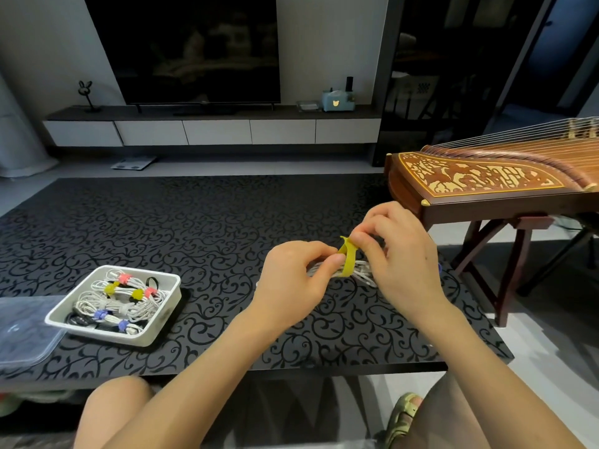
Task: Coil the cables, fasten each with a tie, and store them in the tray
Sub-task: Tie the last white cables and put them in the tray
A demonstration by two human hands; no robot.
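1. Head view: we are wrapping a yellow tie [348,259] around a coiled white cable [359,272], held just above the black table [210,222], right of centre.
2. Our left hand [291,275] is pinching the coil beside the tie; our right hand [392,251] is gripping the tie's free end.
3. We are noting the white tray [163,314] at near left, already holding several tied bundles [120,301].
4. We are judging the task well along: this tie needs closing, then the bundle goes to the tray. We cannot tell whether more cables remain.
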